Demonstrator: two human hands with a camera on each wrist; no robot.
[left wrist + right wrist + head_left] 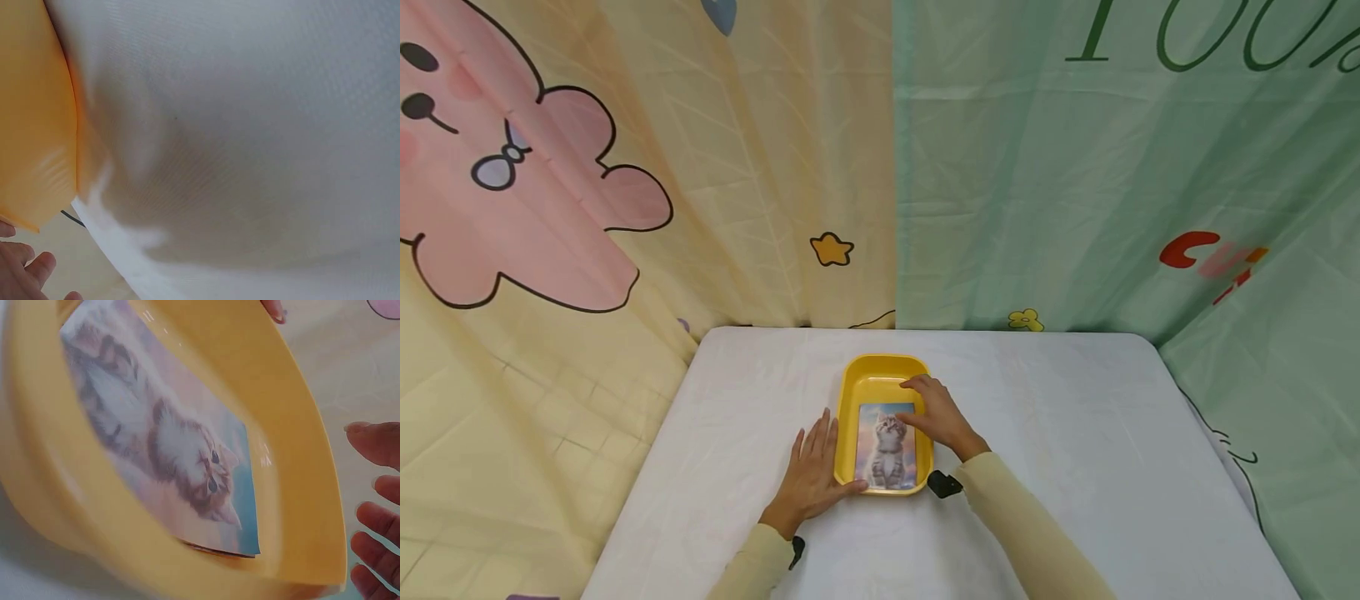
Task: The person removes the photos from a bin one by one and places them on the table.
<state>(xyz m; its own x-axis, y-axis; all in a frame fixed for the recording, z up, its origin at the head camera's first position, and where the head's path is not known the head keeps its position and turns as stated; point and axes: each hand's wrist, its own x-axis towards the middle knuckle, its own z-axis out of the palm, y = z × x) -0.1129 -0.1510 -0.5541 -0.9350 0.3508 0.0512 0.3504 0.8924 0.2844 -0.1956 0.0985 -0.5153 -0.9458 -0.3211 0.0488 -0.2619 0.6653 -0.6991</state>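
Observation:
A yellow tray point(874, 365) stands on the white-covered table. In it lies a flat rectangular piece point(887, 450) with a kitten picture; the right wrist view shows the kitten piece point(187, 444) with a thin dark lower edge, so it may be a booklet or several layers. My left hand point(811, 477) is at the tray's left side, fingers straight, thumb reaching over the near left corner. Above the tray's right side is my right hand point(942, 417), thumb and fingers spread, nothing between them. The right wrist view shows its fingers point(378, 519) apart from the rim.
The white tabletop point(1075, 433) extends on both sides of the tray. Behind the table hangs a curtain point(820, 167), beige and green with cartoon prints. A dark wrist-camera piece point(944, 484) sits by the right sleeve.

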